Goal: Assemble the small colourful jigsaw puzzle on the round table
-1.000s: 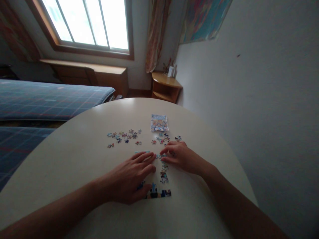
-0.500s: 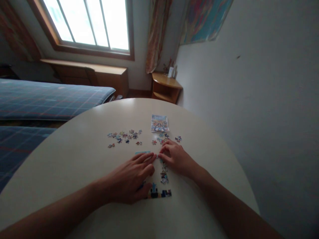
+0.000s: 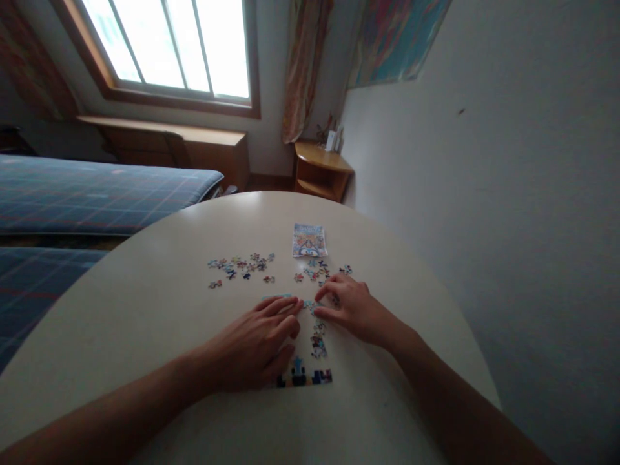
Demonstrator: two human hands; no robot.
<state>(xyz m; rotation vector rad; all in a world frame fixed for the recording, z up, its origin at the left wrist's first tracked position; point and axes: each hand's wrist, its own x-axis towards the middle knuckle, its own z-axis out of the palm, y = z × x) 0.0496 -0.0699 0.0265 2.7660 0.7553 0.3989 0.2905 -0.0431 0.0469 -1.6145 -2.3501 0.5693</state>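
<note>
Bright wood-framed window (image 3: 174, 45), patterned curtains (image 3: 307, 64), pale wall (image 3: 508, 194), colourful poster (image 3: 402, 42), corner shelf (image 3: 322, 156), blue plaid mattress (image 3: 106, 197)

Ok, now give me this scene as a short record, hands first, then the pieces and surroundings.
Left hand: palm down, left of the column of pieces
Right hand: thumb and forefinger at small light-blue pieces; grip unclear
Near strip: mostly dark, at the column's near end
Loose pieces: one group farther left, another just before the picture sheet
Picture sheet: beyond the hands
Table: pale, rounded edge
Background: window, plaid mattress
</note>
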